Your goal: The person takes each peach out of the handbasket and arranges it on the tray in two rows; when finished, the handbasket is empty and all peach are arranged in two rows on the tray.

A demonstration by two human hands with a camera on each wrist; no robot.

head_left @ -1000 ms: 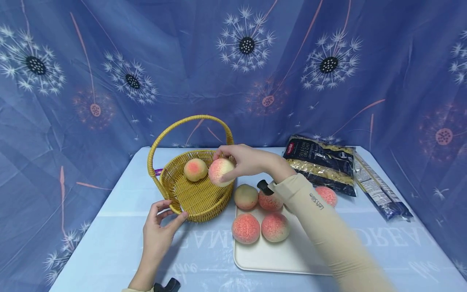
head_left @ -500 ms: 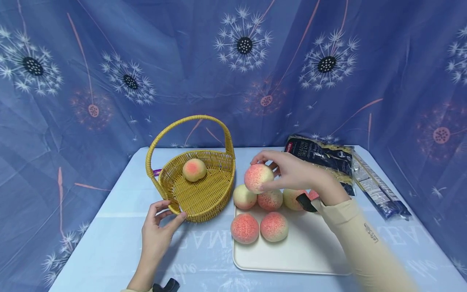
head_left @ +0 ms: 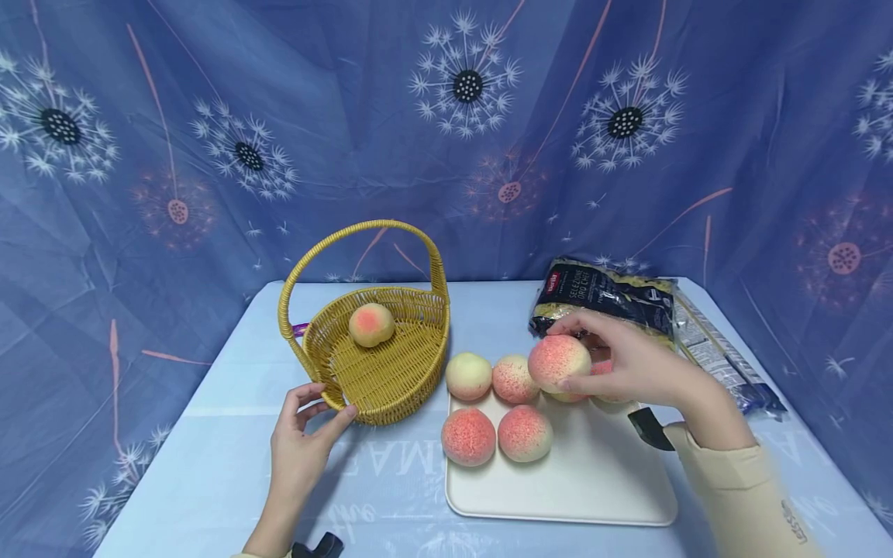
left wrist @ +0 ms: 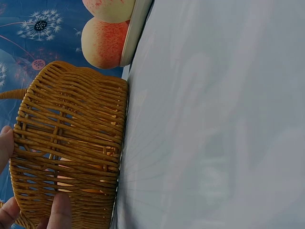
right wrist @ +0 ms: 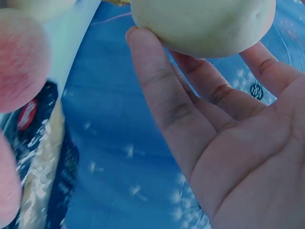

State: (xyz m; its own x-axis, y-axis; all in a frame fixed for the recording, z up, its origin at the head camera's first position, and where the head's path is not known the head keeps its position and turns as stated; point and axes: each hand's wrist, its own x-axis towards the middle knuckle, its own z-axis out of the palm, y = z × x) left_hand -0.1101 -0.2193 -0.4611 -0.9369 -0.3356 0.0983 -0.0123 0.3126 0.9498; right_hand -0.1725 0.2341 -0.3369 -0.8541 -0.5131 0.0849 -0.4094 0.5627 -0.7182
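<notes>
With its fingertips my left hand (head_left: 303, 442) pinches the front-left rim of a yellow woven basket (head_left: 412, 403). One pink-and-yellow peach (head_left: 372, 325) lies inside, towards the back. In the left wrist view, fingers (left wrist: 60, 212) press the side of the wicker wall (left wrist: 71, 129). Over the back row on a white tray (head_left: 572, 492), my right hand (head_left: 635, 360) holds another peach (head_left: 558, 363) between thumb and fingers. It partly hides peaches behind and beneath it. The right wrist view shows this held peach's pale underside (right wrist: 205, 28).
Several peaches sit on the tray, among them a front pair, a red peach (head_left: 468, 437) and a pinkish one (head_left: 525, 433). Behind lies a black pasta bag (head_left: 600, 291), with long narrow packets (head_left: 718, 356) at the right. A patterned blue curtain (head_left: 349, 116) hangs at the back.
My right hand has carried the peach rightwards, from over the basket's right side to above the tray's back row. The left hand stays at the basket rim.
</notes>
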